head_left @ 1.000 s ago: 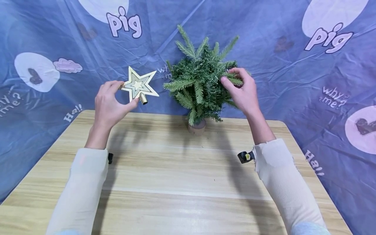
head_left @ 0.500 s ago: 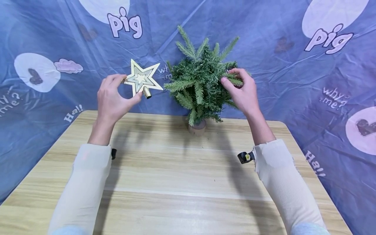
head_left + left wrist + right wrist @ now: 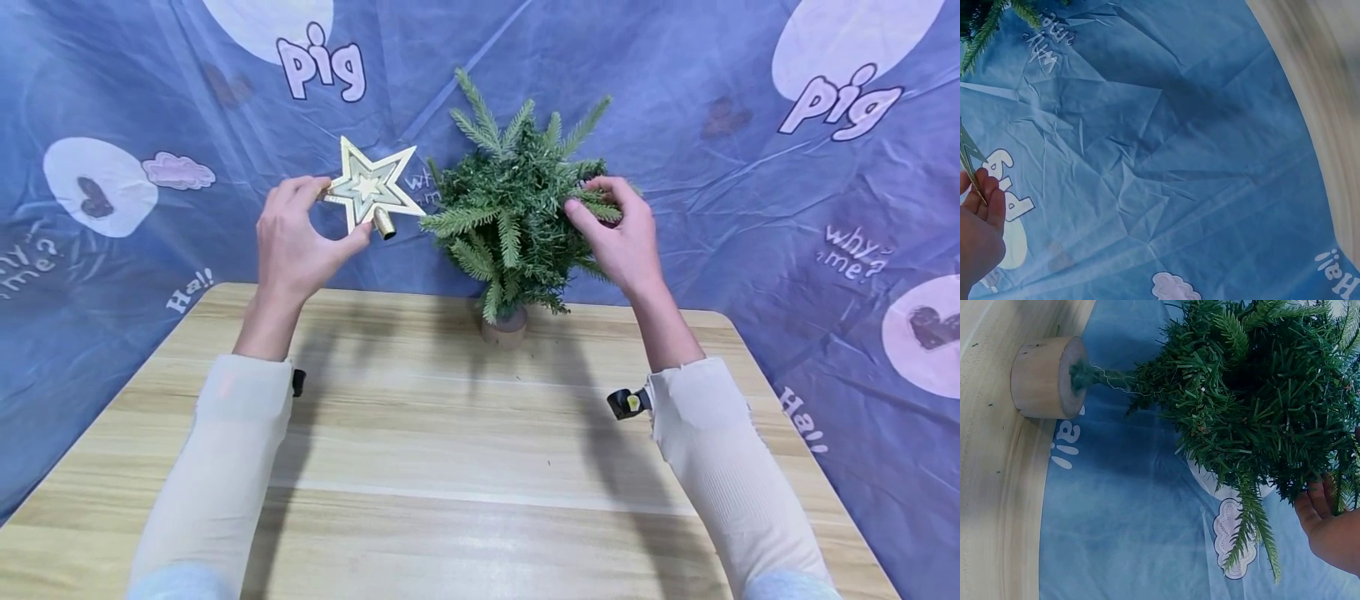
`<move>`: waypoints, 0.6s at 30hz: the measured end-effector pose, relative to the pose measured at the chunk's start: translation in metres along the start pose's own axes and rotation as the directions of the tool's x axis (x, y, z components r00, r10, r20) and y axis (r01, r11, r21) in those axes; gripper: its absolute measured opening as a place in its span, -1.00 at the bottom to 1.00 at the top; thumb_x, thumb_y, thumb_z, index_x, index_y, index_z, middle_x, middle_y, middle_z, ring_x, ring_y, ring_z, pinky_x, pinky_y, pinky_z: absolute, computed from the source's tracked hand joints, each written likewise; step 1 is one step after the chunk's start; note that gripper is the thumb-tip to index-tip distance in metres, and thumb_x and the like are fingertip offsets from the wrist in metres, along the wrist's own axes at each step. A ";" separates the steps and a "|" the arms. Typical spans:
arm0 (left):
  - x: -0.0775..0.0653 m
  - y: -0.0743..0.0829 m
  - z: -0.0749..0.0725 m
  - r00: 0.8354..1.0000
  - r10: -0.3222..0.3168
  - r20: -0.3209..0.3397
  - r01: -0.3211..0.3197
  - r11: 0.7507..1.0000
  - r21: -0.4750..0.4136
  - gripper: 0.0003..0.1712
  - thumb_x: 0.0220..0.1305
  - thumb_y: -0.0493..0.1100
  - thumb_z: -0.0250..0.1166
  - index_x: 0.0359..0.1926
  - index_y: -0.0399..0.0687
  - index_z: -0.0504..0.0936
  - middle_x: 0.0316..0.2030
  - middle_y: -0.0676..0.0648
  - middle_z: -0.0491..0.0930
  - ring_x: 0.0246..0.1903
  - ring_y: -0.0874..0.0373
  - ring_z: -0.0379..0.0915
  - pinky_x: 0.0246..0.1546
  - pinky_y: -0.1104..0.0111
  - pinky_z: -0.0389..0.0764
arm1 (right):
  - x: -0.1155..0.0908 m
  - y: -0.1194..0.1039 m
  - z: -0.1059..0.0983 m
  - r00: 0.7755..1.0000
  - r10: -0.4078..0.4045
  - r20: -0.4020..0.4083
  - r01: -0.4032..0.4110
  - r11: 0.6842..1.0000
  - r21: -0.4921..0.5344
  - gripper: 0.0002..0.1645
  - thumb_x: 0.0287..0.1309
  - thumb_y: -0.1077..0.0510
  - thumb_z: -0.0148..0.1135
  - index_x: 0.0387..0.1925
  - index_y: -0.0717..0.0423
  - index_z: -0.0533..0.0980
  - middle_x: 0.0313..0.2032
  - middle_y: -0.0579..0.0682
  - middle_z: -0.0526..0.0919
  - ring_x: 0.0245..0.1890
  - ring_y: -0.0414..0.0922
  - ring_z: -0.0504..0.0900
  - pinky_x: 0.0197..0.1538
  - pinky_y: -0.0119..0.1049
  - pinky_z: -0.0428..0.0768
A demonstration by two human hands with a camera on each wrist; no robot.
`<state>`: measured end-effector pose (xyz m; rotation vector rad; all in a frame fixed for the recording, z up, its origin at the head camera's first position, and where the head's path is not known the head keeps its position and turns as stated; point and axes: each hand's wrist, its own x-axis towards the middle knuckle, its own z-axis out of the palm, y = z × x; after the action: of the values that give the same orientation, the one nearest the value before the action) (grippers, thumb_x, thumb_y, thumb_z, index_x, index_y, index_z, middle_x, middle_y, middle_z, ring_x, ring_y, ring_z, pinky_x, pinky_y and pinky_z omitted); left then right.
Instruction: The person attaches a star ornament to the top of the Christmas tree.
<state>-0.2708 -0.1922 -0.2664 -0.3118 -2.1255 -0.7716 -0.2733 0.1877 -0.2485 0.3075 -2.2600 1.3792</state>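
Two arms [image 3: 210,467] are held forward. By the left hand [image 3: 296,246], arched wide, a gold star [image 3: 367,187] is pinched; by the curled right hand [image 3: 624,237], a green tree [image 3: 517,196], right of the star, is gripped at its right side.

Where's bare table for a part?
Pale wood-grain table: bare between the cream sleeves, in front of the round wooden base. Crowded: around the bushy green tree, gripped by the right hand; beside it, the left hand holds a gold star.
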 end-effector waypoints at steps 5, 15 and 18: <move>0.004 0.005 0.002 1.000 -0.003 0.000 0.003 1.000 0.003 -0.23 -0.06 0.10 0.55 0.13 -0.28 0.66 0.06 -0.29 0.61 0.15 -0.14 0.45 0.12 -0.05 0.48 | 0.000 0.000 0.000 1.000 0.006 0.000 -0.006 1.000 -0.006 -0.50 0.27 -0.07 0.34 0.15 0.07 0.55 0.12 0.04 0.49 0.09 -0.12 0.40 -0.04 -0.24 0.47; 0.011 0.014 0.010 1.000 0.012 -0.028 -0.013 1.000 -0.016 -0.22 -0.06 0.12 0.54 0.13 -0.28 0.67 0.05 -0.27 0.61 0.11 -0.13 0.46 0.09 0.00 0.49 | 0.000 0.002 0.000 1.000 0.004 0.000 -0.004 1.000 -0.001 -0.50 0.27 -0.07 0.34 0.15 0.07 0.55 0.11 0.04 0.49 0.08 -0.12 0.40 -0.07 -0.25 0.47; 0.014 0.016 0.012 0.999 0.020 -0.032 -0.020 1.000 -0.021 -0.22 -0.06 0.12 0.54 0.12 -0.29 0.67 0.05 -0.27 0.61 0.10 -0.14 0.47 0.08 0.01 0.50 | 0.000 0.002 0.000 1.000 0.002 -0.001 -0.002 1.000 0.005 -0.51 0.27 -0.07 0.34 0.13 0.07 0.55 0.10 0.03 0.49 0.08 -0.13 0.40 -0.07 -0.25 0.47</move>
<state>-0.2790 -0.1731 -0.2543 -0.3294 -2.0824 -0.7832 -0.2745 0.1889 -0.2500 0.3068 -2.2568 1.3864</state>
